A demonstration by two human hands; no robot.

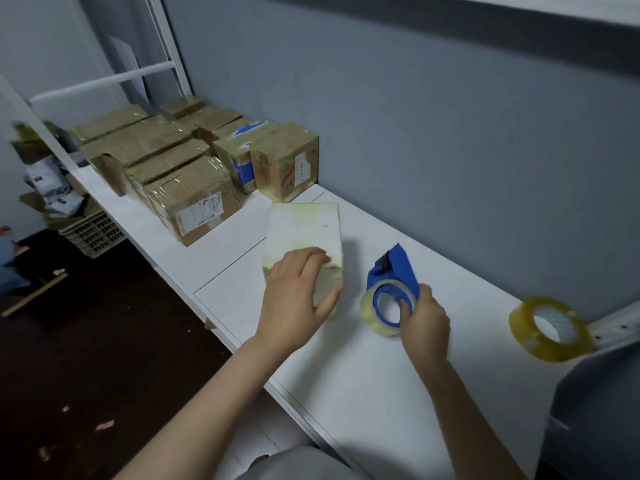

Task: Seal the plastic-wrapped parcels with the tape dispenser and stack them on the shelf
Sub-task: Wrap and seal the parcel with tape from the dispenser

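Note:
A pale, white parcel point(304, 230) wrapped in clear tape lies on the white shelf point(363, 375) in the middle of the view. My left hand point(298, 292) grips its near end, fingers over the top and thumb down the side. To its right, my right hand point(424, 320) holds the blue tape dispenser point(393, 271) by its roll of clear tape, which rests on the shelf. Several brown taped parcels point(194, 161) stand packed together at the far left of the shelf.
A spare roll of yellowish tape point(550, 329) lies at the shelf's right end beside a metal post. A grey wall point(450, 133) runs along the back. White shelf uprights point(166, 46) rise at the far left. Crates and boxes point(79, 223) sit on the dark floor below.

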